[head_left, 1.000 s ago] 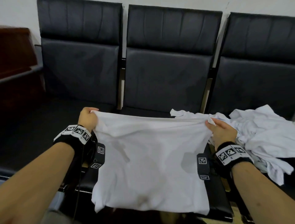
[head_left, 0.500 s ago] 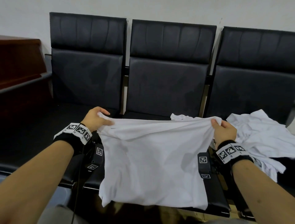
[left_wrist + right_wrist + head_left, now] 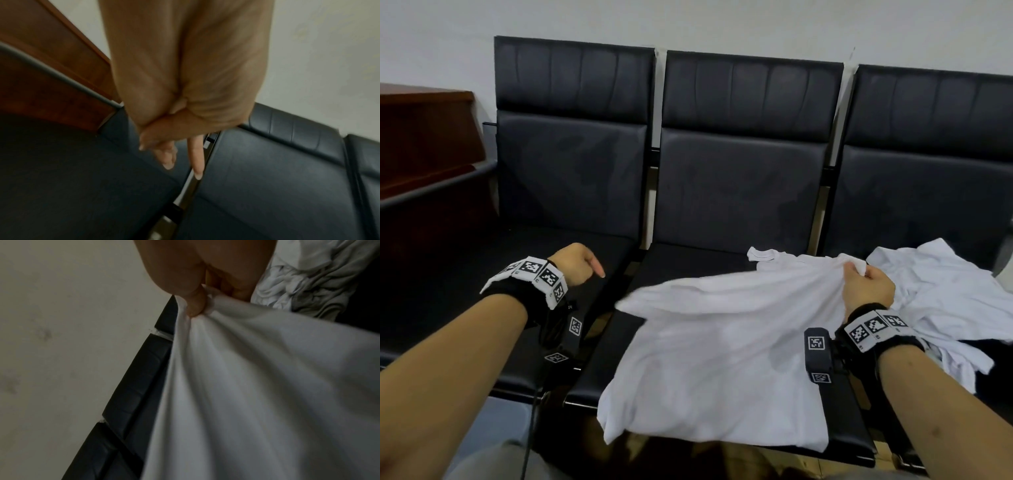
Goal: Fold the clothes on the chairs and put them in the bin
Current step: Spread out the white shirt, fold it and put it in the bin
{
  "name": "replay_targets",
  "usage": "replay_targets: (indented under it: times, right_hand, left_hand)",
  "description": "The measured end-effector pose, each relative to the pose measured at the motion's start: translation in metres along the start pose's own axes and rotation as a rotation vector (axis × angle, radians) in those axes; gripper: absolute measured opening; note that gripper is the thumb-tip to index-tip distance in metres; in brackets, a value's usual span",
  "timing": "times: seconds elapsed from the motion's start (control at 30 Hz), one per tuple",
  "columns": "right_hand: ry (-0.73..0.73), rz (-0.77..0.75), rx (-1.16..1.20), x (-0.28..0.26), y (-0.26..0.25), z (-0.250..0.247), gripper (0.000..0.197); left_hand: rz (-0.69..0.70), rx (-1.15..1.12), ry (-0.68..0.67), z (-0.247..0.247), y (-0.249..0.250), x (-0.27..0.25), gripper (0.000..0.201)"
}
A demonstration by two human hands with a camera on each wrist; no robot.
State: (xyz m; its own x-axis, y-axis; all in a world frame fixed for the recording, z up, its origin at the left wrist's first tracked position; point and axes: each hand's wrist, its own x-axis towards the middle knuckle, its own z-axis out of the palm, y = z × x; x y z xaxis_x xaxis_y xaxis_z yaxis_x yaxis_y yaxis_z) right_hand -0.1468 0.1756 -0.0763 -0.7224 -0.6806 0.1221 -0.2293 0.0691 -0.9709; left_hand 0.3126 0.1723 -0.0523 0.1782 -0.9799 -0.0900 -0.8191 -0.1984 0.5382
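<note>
A white T-shirt (image 3: 722, 356) lies spread over the middle chair seat (image 3: 681, 260), its lower edge hanging past the seat front. My right hand (image 3: 866, 284) pinches the shirt's right upper corner, lifted a little above the seat; the right wrist view shows thumb and fingers (image 3: 195, 305) gripping the white T-shirt (image 3: 257, 394). My left hand (image 3: 578, 262) hovers over the left chair seat (image 3: 482, 267), empty, fingers loosely extended downward (image 3: 195, 159). The bin is not in view.
A pile of white clothes (image 3: 945, 284) lies on the right chair seat. Three black padded chairs (image 3: 750, 144) stand in a row against a pale wall. A brown wooden cabinet (image 3: 424, 137) stands at the left, behind a grey armrest (image 3: 434, 186).
My left hand has let go of the shirt's left corner and moved left. The freed left side has dropped toward the seat. My right hand still holds its corner.
</note>
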Motion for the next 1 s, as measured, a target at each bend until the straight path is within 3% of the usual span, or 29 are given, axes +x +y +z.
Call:
replay_targets:
  times: [0.1,0.23,0.37,0.47,0.63,0.73,0.8,1.0]
  right_hand:
    - [-0.002,0.000,-0.001,0.002,0.003,-0.005,0.012]
    - [-0.072,-0.048,0.000,-0.003,0.003,0.000,0.014]
    - [-0.095,-0.028,0.004,-0.006,0.006,0.007,0.021]
    - [-0.082,-0.005,0.017,-0.003,0.016,0.010,0.032]
    - [-0.074,0.072,-0.022,0.004,0.036,0.007,0.021]
    - [-0.065,0.118,-0.018,0.009,0.043,0.002,0.015]
    - [-0.053,0.129,-0.013,0.014,0.048,-0.003,0.022]
    - [-0.027,0.108,-0.040,0.012,0.052,-0.005,0.016]
  left_hand:
    - [-0.107,0.019,0.103,-0.009,-0.008,-0.004,0.029]
    - [-0.067,-0.075,0.123,0.005,-0.007,-0.010,0.033]
    - [0.121,-0.116,-0.007,0.054,0.012,-0.011,0.034]
    - [0.270,-0.078,-0.123,0.094,0.039,-0.009,0.018]
    - [0.494,0.283,-0.350,0.152,0.075,-0.003,0.034]
    - [0.405,0.527,-0.355,0.161,0.075,-0.001,0.034]
    - [0.376,0.611,-0.328,0.159,0.068,0.002,0.026]
    - [0.360,0.719,-0.276,0.130,0.048,0.010,0.017]
